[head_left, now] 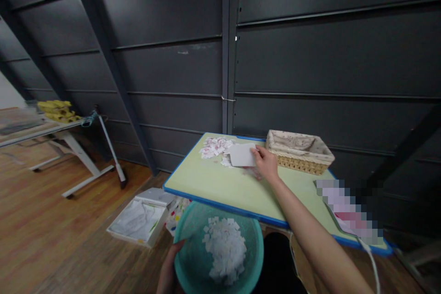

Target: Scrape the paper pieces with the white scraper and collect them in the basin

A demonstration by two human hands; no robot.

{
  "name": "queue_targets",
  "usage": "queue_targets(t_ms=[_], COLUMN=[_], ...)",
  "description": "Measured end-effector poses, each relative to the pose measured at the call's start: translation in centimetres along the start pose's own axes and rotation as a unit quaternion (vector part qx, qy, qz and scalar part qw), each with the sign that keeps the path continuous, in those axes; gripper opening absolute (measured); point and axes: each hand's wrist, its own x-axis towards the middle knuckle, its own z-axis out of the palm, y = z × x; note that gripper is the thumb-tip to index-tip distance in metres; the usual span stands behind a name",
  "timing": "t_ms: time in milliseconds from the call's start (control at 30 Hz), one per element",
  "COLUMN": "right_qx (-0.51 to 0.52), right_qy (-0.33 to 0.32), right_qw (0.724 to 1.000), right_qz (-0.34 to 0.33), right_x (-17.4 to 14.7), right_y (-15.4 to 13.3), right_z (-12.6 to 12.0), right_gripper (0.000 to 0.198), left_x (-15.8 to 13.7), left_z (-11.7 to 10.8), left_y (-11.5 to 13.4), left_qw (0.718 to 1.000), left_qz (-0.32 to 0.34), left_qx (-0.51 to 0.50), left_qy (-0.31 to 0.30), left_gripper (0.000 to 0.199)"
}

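Note:
My right hand [266, 161] pinches a flat white card [242, 155] by its right edge, over the pale yellow tabletop [210, 181]. Just left of the card lies a heap of small white paper pieces [215, 147] with reddish marks; the card hides part of it. Below the table's front edge, my left hand [172, 257] grips the rim of a teal plastic basin [255, 243], thumb over the edge. A pile of small white square pieces [225, 250] sits inside the basin.
A cloth-lined woven basket [303, 163] stands at the table's back right. A pixelated flat item [347, 213] lies on the right side. On the floor to the left is an open white box [138, 220]. A second table [69, 126] bears yellow items. Dark metal panels [165, 64] rise behind.

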Motion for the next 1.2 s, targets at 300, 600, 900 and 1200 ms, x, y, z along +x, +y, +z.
queue_targets(t_ms=[300,600,900,1200], right_qx=[0.032,0.003,0.049,0.033], right_qy=[-0.013,-0.019,-0.003,-0.012], right_qw=[0.999,1.000,0.999,0.999], right_qz=[0.004,0.004,0.014,0.010], right_x=[0.5,0.7,1.1,0.8], right_y=[0.3,0.4,1.1,0.6], right_z=[0.1,0.0,0.4,0.3], right_gripper=[0.043,0.043,0.041,0.042], left_x=[-2.0,-0.3,0.6,0.8], left_z=[1.1,-0.4,-1.1,-1.5], left_y=[-0.8,-1.0,-1.1,-1.1], left_qw=[0.998,0.999,0.998,0.998], left_qz=[0.043,0.007,0.033,0.025], left_qx=[0.049,0.023,0.027,0.016], left_qy=[-0.012,-0.035,-0.055,-0.061], left_gripper=[0.077,0.069,0.057,0.057])
